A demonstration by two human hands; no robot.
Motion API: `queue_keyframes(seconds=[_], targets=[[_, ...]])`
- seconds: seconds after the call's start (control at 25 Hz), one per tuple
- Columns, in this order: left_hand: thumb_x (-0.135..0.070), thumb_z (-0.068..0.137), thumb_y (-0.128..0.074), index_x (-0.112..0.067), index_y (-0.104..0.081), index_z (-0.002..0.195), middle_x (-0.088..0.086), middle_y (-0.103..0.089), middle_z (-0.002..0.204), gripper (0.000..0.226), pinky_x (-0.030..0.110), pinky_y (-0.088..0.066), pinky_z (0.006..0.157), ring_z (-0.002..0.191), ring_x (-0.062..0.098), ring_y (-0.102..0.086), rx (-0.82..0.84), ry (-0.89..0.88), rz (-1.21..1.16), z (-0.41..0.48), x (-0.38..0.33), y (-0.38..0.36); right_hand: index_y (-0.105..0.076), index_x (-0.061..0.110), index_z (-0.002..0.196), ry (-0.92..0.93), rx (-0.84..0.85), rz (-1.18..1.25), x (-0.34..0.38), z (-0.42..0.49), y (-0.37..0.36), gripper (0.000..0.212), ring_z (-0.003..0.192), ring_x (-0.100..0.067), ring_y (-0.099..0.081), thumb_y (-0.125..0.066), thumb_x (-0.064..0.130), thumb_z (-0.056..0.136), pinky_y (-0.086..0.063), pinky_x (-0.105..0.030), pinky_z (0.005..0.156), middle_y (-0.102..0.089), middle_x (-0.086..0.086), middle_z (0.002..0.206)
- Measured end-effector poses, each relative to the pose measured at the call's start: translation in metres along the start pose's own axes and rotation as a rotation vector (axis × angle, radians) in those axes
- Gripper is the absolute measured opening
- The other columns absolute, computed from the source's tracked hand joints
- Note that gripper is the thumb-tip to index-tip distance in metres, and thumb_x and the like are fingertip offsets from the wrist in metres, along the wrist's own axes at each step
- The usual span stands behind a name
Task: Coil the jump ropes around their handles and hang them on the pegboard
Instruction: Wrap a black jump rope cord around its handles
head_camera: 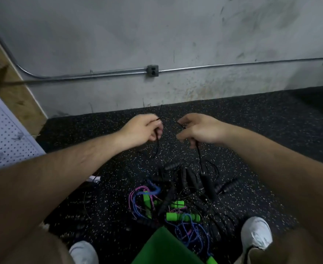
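Rope is running between both hands in the head view: a thin black jump rope [198, 152] is arcing from the left hand [140, 131] to the right hand [201, 130], above the speckled floor [261, 115]. The left hand is curling its fingers round the cord, and a loose length is hanging below it. The right hand is pinching the same cord, which is dropping straight down towards a black handle [204, 178]; whether that handle is resting on the floor or hanging just over it, I cannot tell.

Nearer the person, a tangled pile of jump ropes [168, 197] is lying on the floor, mixing black ridged handles, green handles [182, 217] and blue and pink cords [138, 199]. Two white shoes [255, 237] are standing either side of the pile.

At the left edge a white pegboard [4, 134] is showing, well apart from the ropes. Along the grey wall [195, 35] a metal conduit [233, 64] is running through an outlet box [152, 70].
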State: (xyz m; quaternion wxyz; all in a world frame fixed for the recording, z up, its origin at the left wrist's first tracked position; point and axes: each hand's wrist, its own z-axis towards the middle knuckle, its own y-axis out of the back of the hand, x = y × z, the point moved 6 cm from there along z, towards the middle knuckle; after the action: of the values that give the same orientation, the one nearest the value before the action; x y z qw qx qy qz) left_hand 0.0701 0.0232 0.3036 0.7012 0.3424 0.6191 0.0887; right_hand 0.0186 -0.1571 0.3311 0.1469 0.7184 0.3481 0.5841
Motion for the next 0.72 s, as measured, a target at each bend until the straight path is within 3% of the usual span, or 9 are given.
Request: queue_keyframes(seconds=[0.12, 0.2, 0.24, 0.28, 0.36, 0.44, 0.6, 0.68, 0.72], targets=[[-0.014, 0.107, -0.044, -0.014, -0.065, 0.091, 0.007, -0.070, 0.085, 0.026, 0.038, -0.063, 0.076, 0.080, 0.021, -0.073, -0.079, -0.173, -0.249, -0.005, -0.051, 0.004, -0.060, 0.020, 0.117, 0.033, 0.099, 0.112, 0.004, 0.014, -0.034, 0.036, 0.054, -0.009, -0.053, -0.078, 0.026, 0.087, -0.046, -0.027, 0.059, -0.072, -0.004, 0.081], [-0.012, 0.108, -0.043, -0.014, -0.064, 0.095, 0.008, -0.068, 0.087, 0.024, 0.039, -0.063, 0.076, 0.081, 0.021, -0.072, -0.130, -0.203, -0.343, -0.006, -0.062, 0.009, -0.070, 0.019, 0.102, 0.059, 0.025, 0.068, 0.004, 0.024, -0.042, 0.014, 0.052, -0.006, -0.051, -0.069, 0.030, 0.094, -0.041, -0.023, 0.054, -0.071, 0.002, 0.073], [-0.017, 0.108, -0.044, -0.014, -0.064, 0.100, 0.008, -0.068, 0.092, 0.021, 0.040, -0.063, 0.079, 0.086, 0.020, -0.072, -0.140, -0.195, -0.357, -0.006, -0.059, 0.010, -0.073, 0.018, 0.094, 0.072, -0.034, 0.065, 0.005, 0.027, -0.040, 0.016, 0.052, -0.007, -0.050, -0.064, 0.030, 0.098, -0.040, -0.024, 0.053, -0.070, 0.004, 0.070], [-0.027, 0.106, -0.048, -0.015, -0.063, 0.106, 0.006, -0.069, 0.099, 0.019, 0.041, -0.062, 0.083, 0.093, 0.018, -0.071, -0.133, -0.175, -0.351, -0.005, -0.053, 0.009, -0.074, 0.017, 0.089, 0.080, -0.084, 0.105, 0.006, 0.027, -0.035, 0.022, 0.051, -0.008, -0.050, -0.060, 0.029, 0.101, -0.039, -0.025, 0.051, -0.070, 0.004, 0.066], [-0.061, 0.093, -0.048, -0.023, -0.061, 0.121, -0.003, -0.068, 0.115, 0.049, 0.043, -0.056, 0.096, 0.109, 0.011, -0.066, -0.071, -0.088, -0.233, -0.004, -0.034, 0.008, -0.072, 0.014, 0.088, 0.102, -0.129, 0.215, 0.011, 0.026, -0.024, 0.026, 0.049, -0.009, -0.047, -0.056, 0.026, 0.103, -0.036, -0.023, 0.048, -0.069, 0.001, 0.066], [-0.082, 0.082, -0.036, -0.037, -0.057, 0.131, -0.015, -0.063, 0.126, 0.069, 0.040, -0.049, 0.103, 0.116, 0.004, -0.060, 0.032, -0.052, -0.101, -0.005, -0.019, 0.007, -0.072, 0.011, 0.092, 0.135, -0.145, 0.255, 0.016, 0.020, -0.013, 0.025, 0.047, -0.006, -0.046, -0.054, 0.025, 0.104, -0.035, -0.021, 0.048, -0.070, -0.004, 0.072], [-0.055, 0.095, -0.052, -0.031, -0.052, 0.139, -0.015, -0.056, 0.137, 0.050, 0.030, -0.044, 0.107, 0.121, 0.003, -0.054, 0.297, -0.104, 0.283, -0.009, 0.003, -0.009, -0.072, 0.007, 0.100, 0.198, -0.143, 0.453, 0.023, 0.011, 0.001, 0.027, 0.046, -0.007, -0.040, -0.053, 0.024, 0.104, -0.030, -0.020, 0.044, -0.067, -0.010, 0.075], [-0.040, 0.101, -0.056, -0.034, -0.063, 0.113, -0.013, -0.070, 0.113, 0.015, 0.033, -0.052, 0.095, 0.104, 0.007, -0.065, 0.308, -0.073, 0.386, -0.006, 0.013, -0.017, -0.073, 0.009, 0.099, 0.176, -0.177, 0.502, 0.020, 0.010, 0.007, 0.026, 0.048, -0.009, -0.040, -0.054, 0.027, 0.104, -0.031, -0.021, 0.044, -0.067, -0.006, 0.073], [-0.037, 0.103, -0.054, -0.033, -0.064, 0.100, -0.010, -0.072, 0.097, 0.011, 0.037, -0.055, 0.084, 0.092, 0.010, -0.068, 0.281, -0.040, 0.374, -0.004, 0.011, -0.015, -0.073, 0.010, 0.099, 0.140, -0.208, 0.504, 0.015, 0.010, 0.011, 0.026, 0.050, -0.009, -0.043, -0.056, 0.029, 0.103, -0.034, -0.022, 0.045, -0.067, -0.004, 0.073]])
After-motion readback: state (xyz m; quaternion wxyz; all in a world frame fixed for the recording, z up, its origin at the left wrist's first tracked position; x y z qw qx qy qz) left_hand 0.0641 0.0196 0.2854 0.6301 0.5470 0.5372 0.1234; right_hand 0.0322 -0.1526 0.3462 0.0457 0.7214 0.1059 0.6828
